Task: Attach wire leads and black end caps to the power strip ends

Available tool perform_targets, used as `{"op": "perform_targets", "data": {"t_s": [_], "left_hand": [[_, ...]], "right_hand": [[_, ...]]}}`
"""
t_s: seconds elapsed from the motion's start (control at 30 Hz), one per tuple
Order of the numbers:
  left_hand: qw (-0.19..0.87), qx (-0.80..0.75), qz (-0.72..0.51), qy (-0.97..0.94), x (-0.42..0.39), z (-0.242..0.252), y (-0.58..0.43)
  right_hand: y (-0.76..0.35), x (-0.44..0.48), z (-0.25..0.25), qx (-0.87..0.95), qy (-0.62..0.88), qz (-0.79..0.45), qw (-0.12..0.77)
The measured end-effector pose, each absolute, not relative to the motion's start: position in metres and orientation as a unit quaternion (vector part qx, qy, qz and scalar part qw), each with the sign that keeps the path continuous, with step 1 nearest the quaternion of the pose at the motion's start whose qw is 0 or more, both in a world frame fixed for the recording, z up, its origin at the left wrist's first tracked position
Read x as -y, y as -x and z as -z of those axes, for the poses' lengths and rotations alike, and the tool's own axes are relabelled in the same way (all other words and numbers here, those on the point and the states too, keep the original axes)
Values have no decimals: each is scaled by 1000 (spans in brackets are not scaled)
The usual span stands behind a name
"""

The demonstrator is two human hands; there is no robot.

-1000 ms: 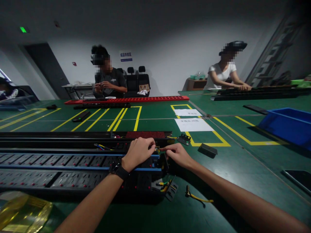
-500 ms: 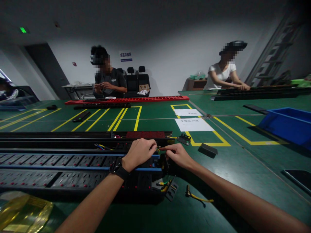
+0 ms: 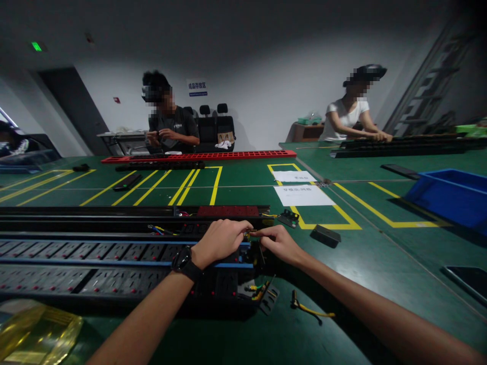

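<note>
My left hand, with a black watch on its wrist, rests over the right end of a blue-edged socket strip. Its fingertips pinch at small wires at the strip's end. Close by on the right, my right hand has its fingers bent together at the same spot, its index fingertip nearly meeting the left one. What lies between the fingertips is too small to make out. In front is a black socket strip, with yellow and green wires and a dark end plate at its right end.
A loose yellow cable and a black block lie to the right. Farther off are paper sheets, a blue bin and a red strip. Yellow film is at the lower left. Two people work across the table.
The left fingers have shifted slightly, with the index finger now reaching farther right over the wires. My right hand has barely moved.
</note>
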State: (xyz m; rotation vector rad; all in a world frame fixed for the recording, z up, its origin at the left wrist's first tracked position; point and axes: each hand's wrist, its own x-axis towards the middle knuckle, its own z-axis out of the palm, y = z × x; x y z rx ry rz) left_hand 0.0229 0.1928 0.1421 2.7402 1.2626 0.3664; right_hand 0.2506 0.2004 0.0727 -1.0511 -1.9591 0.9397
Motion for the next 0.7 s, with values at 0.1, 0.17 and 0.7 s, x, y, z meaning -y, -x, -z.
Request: {"op": "perform_targets", "data": {"t_s": [0.1, 0.17, 0.7], "left_hand": [[52, -419, -119, -898, -192, -142, -24], [52, -424, -118, -896, -192, -143, -24], [-1, -426, -106, -898, -191, -140, -24]], "right_hand": [[-251, -201, -73, 758, 413, -360, 355], [-250, -200, -74, 757, 417, -355, 357], [-248, -201, -76, 748, 426, -354, 367]]}}
